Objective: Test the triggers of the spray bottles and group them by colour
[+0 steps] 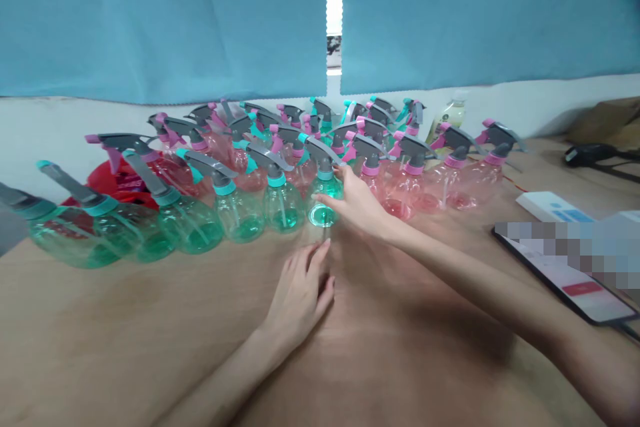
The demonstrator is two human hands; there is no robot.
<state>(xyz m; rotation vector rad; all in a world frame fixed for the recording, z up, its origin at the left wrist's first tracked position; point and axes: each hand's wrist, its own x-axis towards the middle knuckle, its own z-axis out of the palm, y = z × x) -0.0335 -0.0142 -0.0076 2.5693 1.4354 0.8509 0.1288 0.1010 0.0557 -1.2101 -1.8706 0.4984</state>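
My right hand (353,203) is wrapped round the right side of a green spray bottle (323,197), which stands upright in the front row with its grey and teal trigger head on top. My left hand (300,287) rests low over the wooden table (200,333), nearer to me, its fingers apart and nothing in them. To the left of the held bottle runs a row of green spray bottles (240,213). Pink spray bottles (413,183) stand to its right, and more bottles of both colours are crowded behind.
A red basin (103,177) sits behind the bottles at the left. At the right lie a phone (590,293) with a cable and a white box (550,207). Behind them is a black device (585,155). Blue curtains (165,20) hang at the back.
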